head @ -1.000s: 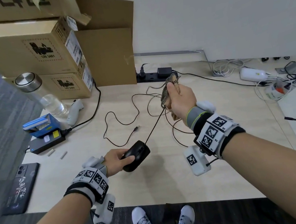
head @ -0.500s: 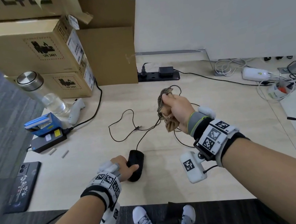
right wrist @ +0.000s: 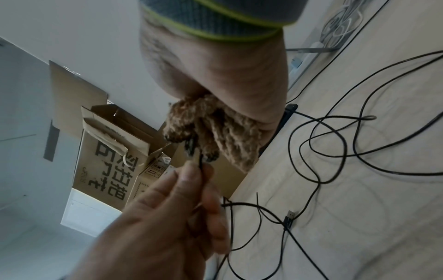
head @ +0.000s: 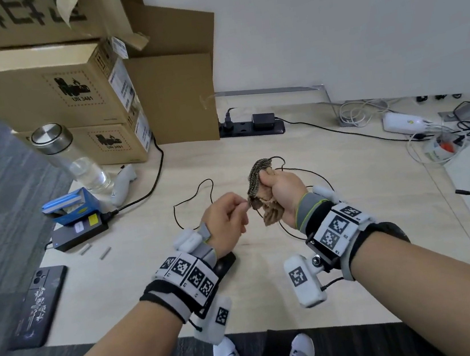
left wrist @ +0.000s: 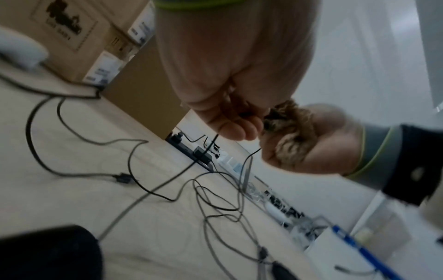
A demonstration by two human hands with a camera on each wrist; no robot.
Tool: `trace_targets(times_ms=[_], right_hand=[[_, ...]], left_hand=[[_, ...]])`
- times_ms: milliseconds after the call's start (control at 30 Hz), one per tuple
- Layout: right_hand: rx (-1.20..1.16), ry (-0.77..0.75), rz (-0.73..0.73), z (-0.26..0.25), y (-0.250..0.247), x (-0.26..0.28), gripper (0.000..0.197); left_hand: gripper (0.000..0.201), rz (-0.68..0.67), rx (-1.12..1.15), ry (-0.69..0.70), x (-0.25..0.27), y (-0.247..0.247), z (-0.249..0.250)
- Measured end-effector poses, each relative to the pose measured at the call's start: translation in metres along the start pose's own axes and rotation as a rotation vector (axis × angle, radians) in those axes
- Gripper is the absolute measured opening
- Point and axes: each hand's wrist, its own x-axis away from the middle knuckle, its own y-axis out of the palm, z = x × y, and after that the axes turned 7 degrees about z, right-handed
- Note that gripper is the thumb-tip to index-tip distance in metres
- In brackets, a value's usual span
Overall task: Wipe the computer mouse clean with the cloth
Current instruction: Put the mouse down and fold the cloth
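Note:
The black computer mouse (head: 225, 264) lies on the table, mostly hidden under my left wrist; it also shows at the bottom left of the left wrist view (left wrist: 48, 253). My right hand (head: 269, 179) is raised above the table and grips the bunched brown cloth (head: 256, 178), with the mouse's thin black cable (right wrist: 201, 164) coming out of the cloth's lower end. My left hand (head: 245, 206) pinches that cable just below the cloth (right wrist: 208, 128). The rest of the cable lies in loose loops on the table.
Stacked cardboard boxes (head: 45, 89) and a glass water bottle (head: 72, 157) stand at the back left. A blue box (head: 70, 205), a power brick (head: 79, 232) and a phone (head: 38, 305) lie on the left. A power strip (head: 251, 126) sits at the back, tangled chargers at right.
My left hand set the mouse on the table, let go of it and rose to pinch the cable below the cloth. My right hand with the cloth came lower and nearer.

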Motion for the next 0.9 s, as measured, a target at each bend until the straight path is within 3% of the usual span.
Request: trace_targets(times_ms=[67, 267, 367, 500, 567, 667, 767, 833, 900], right_hand=[[-0.028, -0.001, 0.042, -0.004, -0.001, 0.0, 0.023], [-0.046, -0.084, 0.146, -0.027, -0.004, 0.0, 0.024], [-0.154, -0.143, 0.202, -0.055, -0.012, 0.001, 0.03], [-0.25, -0.204, 0.284, -0.092, -0.027, 0.0, 0.032], [-0.267, -0.232, 0.278, -0.099, -0.03, -0.001, 0.032], [-0.207, -0.248, 0.205, -0.087, -0.025, -0.001, 0.032], [-0.114, -0.272, 0.139, -0.066, -0.014, 0.003, 0.032], [-0.083, -0.284, 0.106, -0.054, -0.005, 0.006, 0.028], [-0.073, -0.273, 0.079, -0.045, 0.002, 0.007, 0.025]], left_hand=[[0.022, -0.005, -0.124, 0.064, -0.001, -0.003, -0.006], [0.022, -0.039, -0.277, 0.098, -0.009, -0.015, -0.015], [0.02, -0.14, -0.439, 0.023, -0.008, -0.023, -0.033], [0.015, -0.342, -0.84, -0.153, -0.011, -0.044, -0.052], [0.009, -0.36, -0.929, -0.238, -0.017, -0.05, -0.05], [0.022, -0.22, -0.883, -0.188, -0.025, -0.05, -0.041], [0.046, -0.082, -0.578, -0.001, -0.025, -0.036, -0.009], [0.051, -0.098, -0.436, 0.09, -0.026, -0.02, 0.02], [0.039, -0.125, -0.299, 0.091, -0.03, -0.004, 0.039]])
